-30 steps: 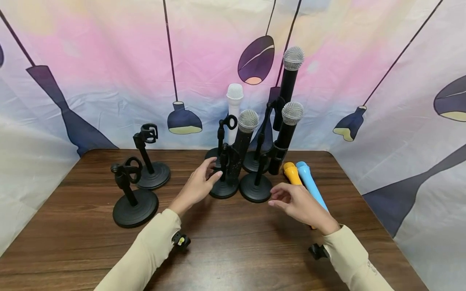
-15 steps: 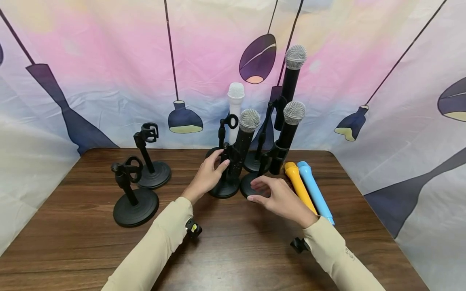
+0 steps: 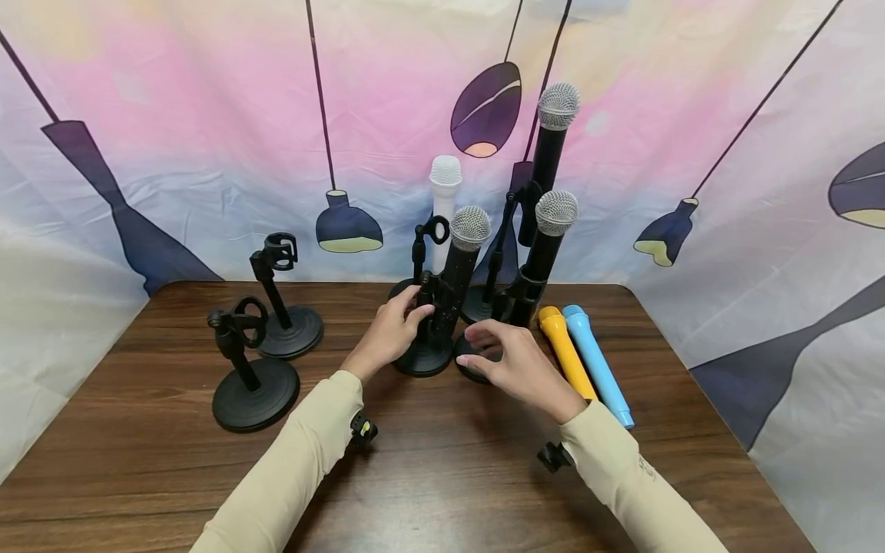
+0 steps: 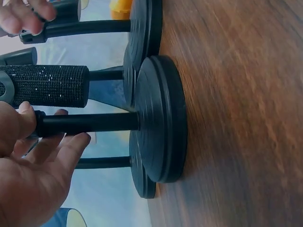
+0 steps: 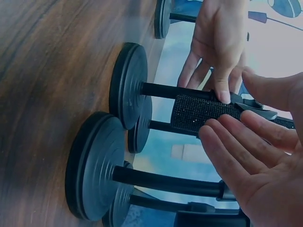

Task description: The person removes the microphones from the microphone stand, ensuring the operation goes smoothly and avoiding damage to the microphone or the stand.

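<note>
My left hand [image 3: 387, 334] grips the upright of a black desktop microphone stand [image 4: 163, 120], its thumb near the clip joint and its fingers behind the pole. In that stand's clip leans a black glittery microphone [image 3: 462, 265] with a silver mesh head. My right hand [image 3: 518, 365] hovers with relaxed, parted fingers in front of the neighbouring stand [image 5: 97, 165] and holds nothing. That neighbour bears another black microphone [image 3: 542, 250], tilted. Behind are a taller black microphone [image 3: 546, 161] on its stand and a white microphone [image 3: 445, 188] beside a ring-clip stand [image 3: 419, 253].
Two black stands [image 3: 256, 394] without microphones stand at the left. A yellow microphone [image 3: 568, 349] and a blue microphone [image 3: 598, 365] lie side by side at the right. A printed cloth [image 3: 228, 115] hangs behind the wooden table [image 3: 442, 491].
My left hand has moved right and closed on the stand's upright. My right hand has shifted left, away from the yellow and blue microphones, to the front of the neighbouring stand.
</note>
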Demonstrator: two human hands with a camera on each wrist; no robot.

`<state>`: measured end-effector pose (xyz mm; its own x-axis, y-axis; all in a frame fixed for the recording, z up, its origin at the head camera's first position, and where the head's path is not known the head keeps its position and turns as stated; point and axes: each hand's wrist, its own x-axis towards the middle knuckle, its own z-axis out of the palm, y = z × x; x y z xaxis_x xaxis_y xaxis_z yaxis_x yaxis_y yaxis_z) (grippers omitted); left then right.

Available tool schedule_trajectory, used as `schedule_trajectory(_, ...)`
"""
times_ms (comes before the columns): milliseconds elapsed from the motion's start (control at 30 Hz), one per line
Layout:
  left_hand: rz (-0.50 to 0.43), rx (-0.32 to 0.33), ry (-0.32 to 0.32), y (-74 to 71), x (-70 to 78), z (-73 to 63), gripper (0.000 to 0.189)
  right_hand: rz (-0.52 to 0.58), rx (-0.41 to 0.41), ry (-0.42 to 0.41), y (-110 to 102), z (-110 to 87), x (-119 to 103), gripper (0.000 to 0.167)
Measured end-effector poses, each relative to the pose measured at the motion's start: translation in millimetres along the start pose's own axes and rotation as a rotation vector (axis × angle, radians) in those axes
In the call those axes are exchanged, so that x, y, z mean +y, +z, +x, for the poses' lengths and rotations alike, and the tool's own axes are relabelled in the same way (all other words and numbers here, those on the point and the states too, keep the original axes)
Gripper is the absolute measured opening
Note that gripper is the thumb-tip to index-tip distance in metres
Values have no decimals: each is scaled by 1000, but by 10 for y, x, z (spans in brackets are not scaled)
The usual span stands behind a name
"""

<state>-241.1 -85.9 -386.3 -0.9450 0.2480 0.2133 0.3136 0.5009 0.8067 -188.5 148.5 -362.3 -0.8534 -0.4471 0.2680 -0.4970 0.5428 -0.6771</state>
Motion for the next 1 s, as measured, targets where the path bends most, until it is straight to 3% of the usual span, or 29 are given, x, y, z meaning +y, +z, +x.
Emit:
schedule_trajectory(367, 35, -4, 28, -47, 8, -117, 45, 19, 81, -49, -17, 141, -116, 38)
schedule_trajectory(567, 49, -15, 47, -73, 35, -202, 43, 18, 120, -23, -38, 213, -177, 43)
schedule_trajectory(800, 49, -40, 34, -106, 61, -310, 45, 32, 167, -10, -51, 279, -235, 56)
schedule_trajectory(1000, 73, -54, 27, -149, 95, -395, 50, 86, 184, -44, -32, 329, -290, 57)
